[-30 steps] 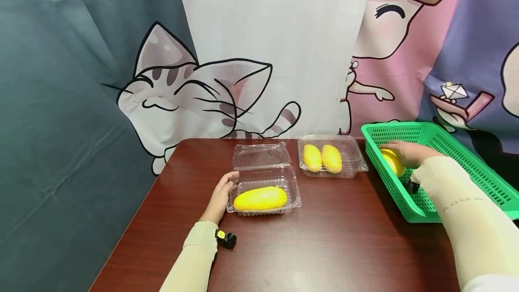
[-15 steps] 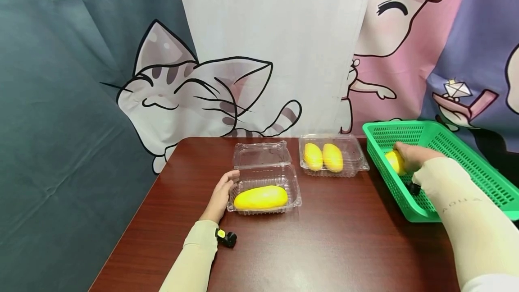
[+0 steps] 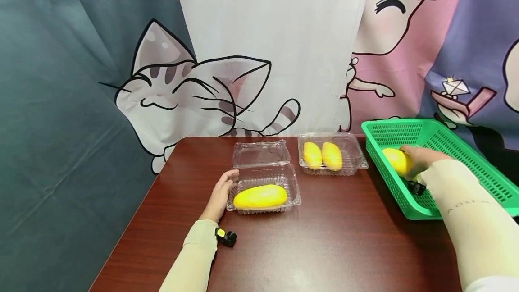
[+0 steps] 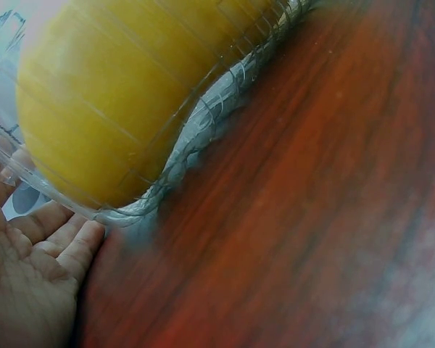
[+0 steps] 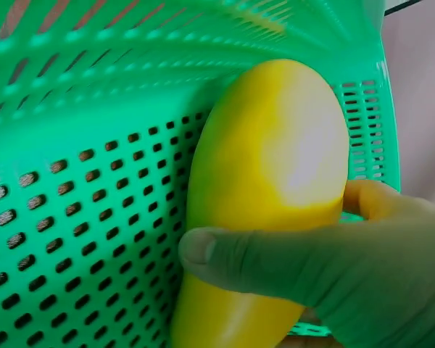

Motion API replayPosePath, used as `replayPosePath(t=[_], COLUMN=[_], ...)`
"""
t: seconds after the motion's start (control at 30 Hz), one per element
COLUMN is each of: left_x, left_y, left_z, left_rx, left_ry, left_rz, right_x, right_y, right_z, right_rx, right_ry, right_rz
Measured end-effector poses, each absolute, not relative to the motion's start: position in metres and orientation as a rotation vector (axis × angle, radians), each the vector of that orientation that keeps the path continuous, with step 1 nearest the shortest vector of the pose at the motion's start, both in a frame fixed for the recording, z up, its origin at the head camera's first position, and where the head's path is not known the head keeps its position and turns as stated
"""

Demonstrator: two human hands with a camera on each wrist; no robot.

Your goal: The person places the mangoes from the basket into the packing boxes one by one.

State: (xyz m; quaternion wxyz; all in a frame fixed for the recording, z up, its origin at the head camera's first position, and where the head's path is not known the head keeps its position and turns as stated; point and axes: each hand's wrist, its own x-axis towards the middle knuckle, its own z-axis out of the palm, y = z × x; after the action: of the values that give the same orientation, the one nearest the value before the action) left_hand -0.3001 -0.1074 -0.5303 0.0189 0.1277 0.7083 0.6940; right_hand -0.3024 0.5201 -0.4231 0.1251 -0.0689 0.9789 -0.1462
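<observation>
My right hand (image 3: 421, 159) grips a smooth yellow mango-like fruit (image 3: 396, 160) inside the green perforated basket (image 3: 466, 157); in the right wrist view the thumb (image 5: 261, 257) wraps across the fruit (image 5: 275, 181). My left hand (image 3: 220, 196) rests with straight fingers against the left wall of an open clear plastic clamshell box (image 3: 293, 190) that holds one yellow fruit (image 3: 260, 196). In the left wrist view that fruit (image 4: 130, 94) fills the box, with my palm (image 4: 29, 283) beside it.
A second clear box (image 3: 358, 159) with two yellow fruits (image 3: 322, 155) stands at the back of the dark wooden table (image 3: 324, 247). A cartoon-printed curtain (image 3: 259, 48) hangs right behind the table. The basket overhangs the table's right side.
My right hand has closed round the fruit in the basket and raised it a little, shifting slightly right. The left hand has stayed at the box.
</observation>
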Motion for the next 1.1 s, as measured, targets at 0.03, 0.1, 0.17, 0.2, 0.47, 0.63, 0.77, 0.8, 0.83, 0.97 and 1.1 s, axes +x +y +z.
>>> replayPosePath(t=[0.03, 0.1, 0.17, 0.2, 0.47, 0.63, 0.77, 0.8, 0.83, 0.97, 1.1], left_x=[-0.3, -0.3, -0.299, -0.299, -0.299, -0.298, -0.298, -0.298, -0.299, -0.299, -0.299], left_y=[-0.108, -0.108, -0.108, -0.108, -0.107, -0.105, -0.105, -0.105, -0.105, -0.106, -0.106], left_z=[-0.531, -0.532, -0.533, -0.533, -0.533, -0.53, -0.529, -0.529, -0.529, -0.529, -0.529], left_rx=[0.395, 0.39, 0.38, 0.377, 0.363, 0.373, 0.37, 0.369, 0.365, 0.37, 0.375], left_ry=[2.206, 2.215, 2.214, 2.213, 2.186, 2.192, 2.194, 2.196, 2.197, 2.207, 2.193], left_rz=[2.15, 2.149, 2.157, 2.16, 2.174, 2.164, 2.163, 2.164, 2.165, 2.162, 2.162], right_x=[-0.303, -0.303, -0.302, -0.301, -0.295, -0.29, -0.291, -0.292, -0.292, -0.293, -0.295], right_y=[0.522, 0.523, 0.525, 0.525, 0.53, 0.535, 0.536, 0.535, 0.534, 0.526, 0.514], right_z=[-0.426, -0.431, -0.435, -0.437, -0.443, -0.438, -0.427, -0.423, -0.42, -0.405, -0.392], right_rx=[-0.217, -0.225, -0.199, -0.194, -0.129, -0.108, -0.193, -0.211, -0.224, -0.183, -0.182], right_ry=[2.851, 2.835, 2.824, 2.821, 2.886, 2.953, 3.048, 3.069, 3.085, 3.109, 3.16], right_rz=[-0.445, -0.507, -0.558, -0.577, -0.687, -0.705, -0.633, -0.621, -0.618, -0.633, -0.637])
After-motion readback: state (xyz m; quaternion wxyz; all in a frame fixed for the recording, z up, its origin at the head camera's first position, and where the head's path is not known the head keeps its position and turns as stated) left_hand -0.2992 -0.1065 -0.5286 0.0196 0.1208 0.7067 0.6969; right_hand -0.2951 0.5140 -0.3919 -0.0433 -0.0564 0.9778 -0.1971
